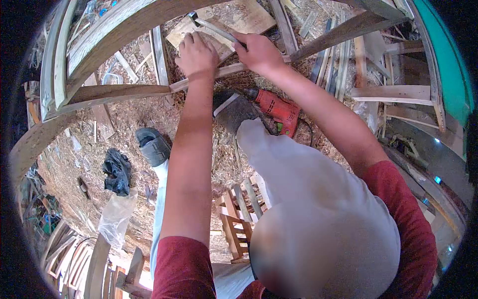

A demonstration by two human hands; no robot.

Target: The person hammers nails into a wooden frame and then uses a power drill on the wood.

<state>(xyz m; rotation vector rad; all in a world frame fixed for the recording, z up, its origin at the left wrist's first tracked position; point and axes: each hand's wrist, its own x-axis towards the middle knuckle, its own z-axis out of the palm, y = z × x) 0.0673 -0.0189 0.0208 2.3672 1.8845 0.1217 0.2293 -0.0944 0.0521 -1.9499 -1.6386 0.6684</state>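
My right hand (261,52) is closed around the handle of a hammer (219,31), whose metal head points up and left, beyond my left hand. My left hand (196,56) is at a wooden rail (229,70) of a frame, with its fingers bent downward. Whatever those fingers hold, if anything, is hidden. Beneath and past both hands lies a flat wooden board (249,17). A red power drill (276,107) rests on the ground below my right forearm.
A curved wooden beam (119,37) arches across the upper left. Wood shavings and offcuts cover the ground. A black plastic bag (117,172) and a clear bag (118,217) lie left of my sandal (153,147). Wooden frames (393,93) stand at the right by a green panel (445,55).
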